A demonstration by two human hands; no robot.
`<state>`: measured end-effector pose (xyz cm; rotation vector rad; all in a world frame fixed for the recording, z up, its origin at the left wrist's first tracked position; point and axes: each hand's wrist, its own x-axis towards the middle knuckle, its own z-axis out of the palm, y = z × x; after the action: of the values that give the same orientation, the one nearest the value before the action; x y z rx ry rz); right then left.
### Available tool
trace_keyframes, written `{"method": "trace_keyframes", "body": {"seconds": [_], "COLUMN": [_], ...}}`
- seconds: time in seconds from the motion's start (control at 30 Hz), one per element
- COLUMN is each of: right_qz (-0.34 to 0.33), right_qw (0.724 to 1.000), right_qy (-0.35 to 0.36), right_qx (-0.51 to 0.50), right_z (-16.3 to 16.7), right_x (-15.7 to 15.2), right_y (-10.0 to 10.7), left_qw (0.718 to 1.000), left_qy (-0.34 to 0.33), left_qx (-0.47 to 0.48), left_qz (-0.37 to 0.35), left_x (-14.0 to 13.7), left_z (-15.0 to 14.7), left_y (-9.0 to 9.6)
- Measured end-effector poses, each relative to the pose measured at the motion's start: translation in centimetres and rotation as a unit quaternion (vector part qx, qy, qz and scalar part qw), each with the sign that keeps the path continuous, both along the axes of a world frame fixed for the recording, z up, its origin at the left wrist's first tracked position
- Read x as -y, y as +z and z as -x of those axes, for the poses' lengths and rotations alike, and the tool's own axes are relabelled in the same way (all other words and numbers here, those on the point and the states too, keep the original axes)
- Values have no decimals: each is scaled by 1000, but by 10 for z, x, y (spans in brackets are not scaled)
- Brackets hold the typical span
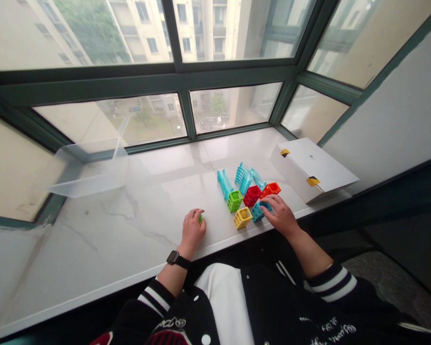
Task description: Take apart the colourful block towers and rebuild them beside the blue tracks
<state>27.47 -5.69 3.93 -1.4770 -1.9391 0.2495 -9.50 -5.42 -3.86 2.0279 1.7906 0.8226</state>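
My left hand (193, 231) rests on the white marble-patterned sill, its fingers curled round a small green piece (200, 219) that is mostly hidden. My right hand (280, 216) has its fingertips closed on a blue hollow block (257, 212), partly covering it. Close beside that block stand a yellow block (243, 218), a green block (234, 201), a red block (252, 196) and an orange block (271, 189), all open-framed cubes. Behind them lie translucent teal track pieces, one straight piece (224, 184) on the left and a curved piece (243, 177) further right.
A clear plastic bin (93, 179) stands at the left by the window. To the right sits a white box (316, 165) with yellow-and-black tabs. The sill's front edge (215, 250) runs just before my body, and dark green window frames (158, 88) bound the back.
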Motion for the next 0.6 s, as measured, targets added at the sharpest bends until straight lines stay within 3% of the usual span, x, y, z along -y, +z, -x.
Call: {"method": "trace_keyframes", "body": {"seconds": [0.4, 0.6], "right_qz": [-15, -141], "right_qw": [1000, 990], "right_qy": [8, -18], "right_qx": [8, 15], "right_z": [0, 7], "right_x": [0, 3], "right_y": [1, 16], "left_qw": [1000, 997], "left_qy": [-8, -3], "left_qx": [18, 79], "left_qz": [-3, -7], "left_x": [-1, 1], "left_z": [2, 6], "left_y": [-5, -8]}}
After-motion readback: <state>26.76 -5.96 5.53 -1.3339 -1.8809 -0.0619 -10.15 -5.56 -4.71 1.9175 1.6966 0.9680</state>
